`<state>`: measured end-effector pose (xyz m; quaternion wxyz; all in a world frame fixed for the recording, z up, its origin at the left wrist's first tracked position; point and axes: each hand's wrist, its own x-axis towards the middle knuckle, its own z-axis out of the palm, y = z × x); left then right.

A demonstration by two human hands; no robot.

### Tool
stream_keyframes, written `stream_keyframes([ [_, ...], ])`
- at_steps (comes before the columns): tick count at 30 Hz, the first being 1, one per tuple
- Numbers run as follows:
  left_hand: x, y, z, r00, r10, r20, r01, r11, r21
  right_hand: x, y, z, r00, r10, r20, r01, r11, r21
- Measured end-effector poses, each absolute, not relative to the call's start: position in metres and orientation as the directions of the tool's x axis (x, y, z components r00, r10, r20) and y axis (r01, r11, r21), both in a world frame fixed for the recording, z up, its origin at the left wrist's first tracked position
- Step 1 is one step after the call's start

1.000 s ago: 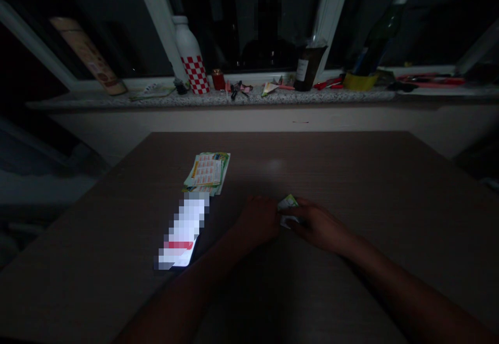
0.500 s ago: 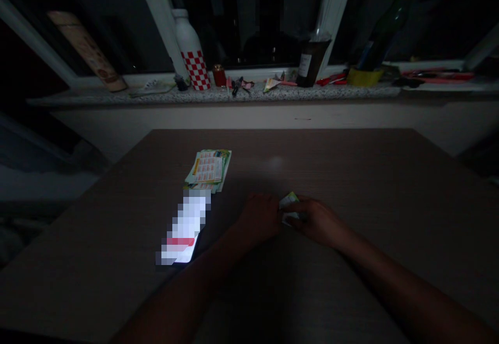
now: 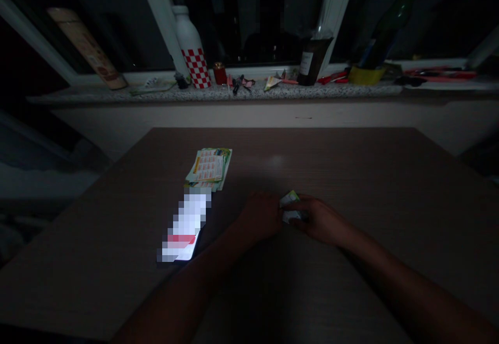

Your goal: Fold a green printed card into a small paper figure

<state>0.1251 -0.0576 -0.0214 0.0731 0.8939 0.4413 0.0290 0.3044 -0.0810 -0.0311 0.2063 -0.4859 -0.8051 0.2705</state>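
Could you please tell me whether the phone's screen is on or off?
On: the phone's screen glows bright white with a red band, standing out against the dark table.

White-green paper (image 3: 289, 198), red-checked bottle (image 3: 194, 48)

Black glass fills the window (image 3: 296, 16) up top, its pale frame (image 3: 154, 19) slanting down to a speckled stone windowsill (image 3: 148, 96). Below it runs a plain, pale wall (image 3: 253, 113) with one thin reddish mark (image 3: 303, 118), and here's the broad wood-grain table (image 3: 351, 162), its brown top catching a soft patch of light (image 3: 276, 161) while the room's edges sink into shadow!
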Motion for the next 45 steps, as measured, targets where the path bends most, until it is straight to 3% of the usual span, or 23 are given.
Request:
stream_keyframes([
  [10,0.125,-0.059,-0.019,0.594,0.803,-0.044,0.793,-0.575,0.199,0.305,-0.080,-0.033,-0.452,0.889,0.067,0.684,0.394,-0.614],
  [25,0.131,-0.058,-0.019,0.541,0.837,-0.082,0.835,-0.524,0.168,0.307,-0.081,-0.029,-0.461,0.883,0.088,0.638,0.399,-0.658],
  [36,0.130,-0.054,-0.010,0.527,0.839,-0.139,0.849,-0.512,0.128,0.308,-0.081,-0.030,-0.463,0.883,0.078,0.665,0.404,-0.628],
  [45,0.122,-0.049,-0.008,0.512,0.840,-0.181,0.857,-0.487,0.168,0.309,-0.081,-0.032,-0.488,0.865,0.117,0.635,0.444,-0.632],
])
